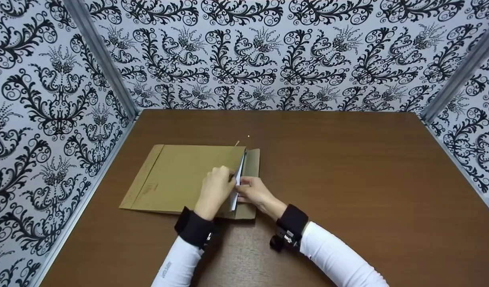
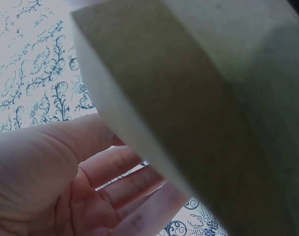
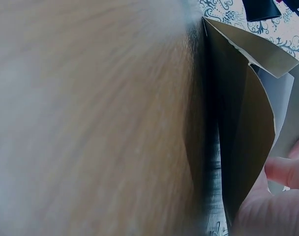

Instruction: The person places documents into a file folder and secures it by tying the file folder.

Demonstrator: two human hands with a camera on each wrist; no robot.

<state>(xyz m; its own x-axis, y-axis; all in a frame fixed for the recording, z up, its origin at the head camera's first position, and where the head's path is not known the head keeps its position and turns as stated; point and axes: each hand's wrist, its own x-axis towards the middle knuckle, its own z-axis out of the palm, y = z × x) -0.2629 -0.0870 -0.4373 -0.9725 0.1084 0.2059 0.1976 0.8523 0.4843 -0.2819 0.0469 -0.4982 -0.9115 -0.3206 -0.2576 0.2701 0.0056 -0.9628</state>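
A flat brown cardboard envelope (image 1: 180,171) lies on the left part of the table, its mouth facing right and the flap (image 1: 251,159) folded outward. White paper (image 1: 234,201) shows in the mouth, mostly hidden inside; the right wrist view also shows the paper (image 3: 278,98) between the bulging cardboard walls. My left hand (image 1: 217,189) grips the upper wall at the mouth. In the left wrist view the thumb and fingers of that hand (image 2: 105,182) meet the cardboard edge, fingertips hidden. My right hand (image 1: 257,194) pinches the paper at the mouth, above the flap.
The brown wooden table (image 1: 348,171) extends widely to the right of the envelope. Patterned black-and-white walls (image 1: 268,56) border it at the back and sides. A tiny light speck (image 1: 248,136) lies behind the envelope. Both wrists wear black bands (image 1: 194,229).
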